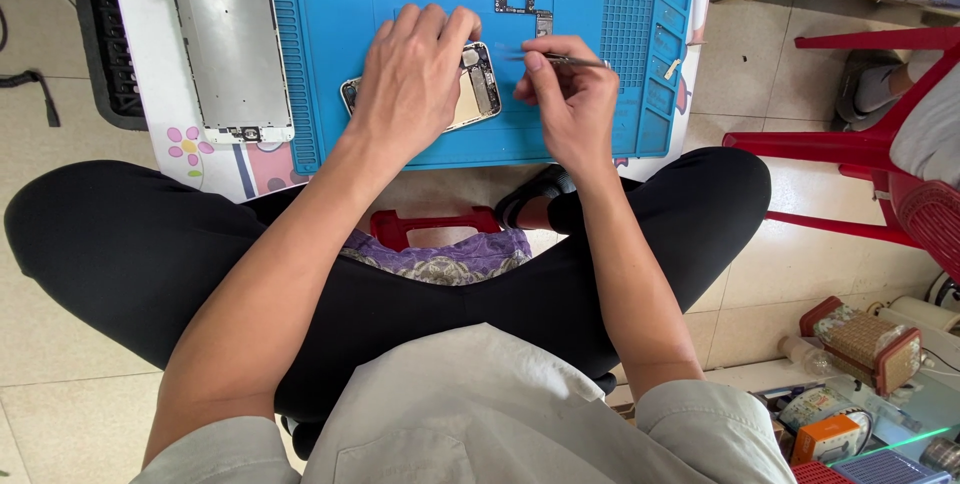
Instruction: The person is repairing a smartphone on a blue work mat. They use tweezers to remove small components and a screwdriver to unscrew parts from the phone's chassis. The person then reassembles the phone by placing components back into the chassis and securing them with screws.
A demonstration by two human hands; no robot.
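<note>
Opened phone [470, 94] pinned under flat left hand [415, 79]; right hand [565, 94] pinches tweezers [575, 61].

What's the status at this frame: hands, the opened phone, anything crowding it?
Left hand pressing down on opened phone on blue mat. Right hand pinching tweezers beside it. Detached screen panel lies clear, off to the side.

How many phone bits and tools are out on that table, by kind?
Opened phone body, under the left hand: 1
Detached screen panel: 1
Tweezers, in the right hand: 1
Blue mat: 1
Total: 4
</note>
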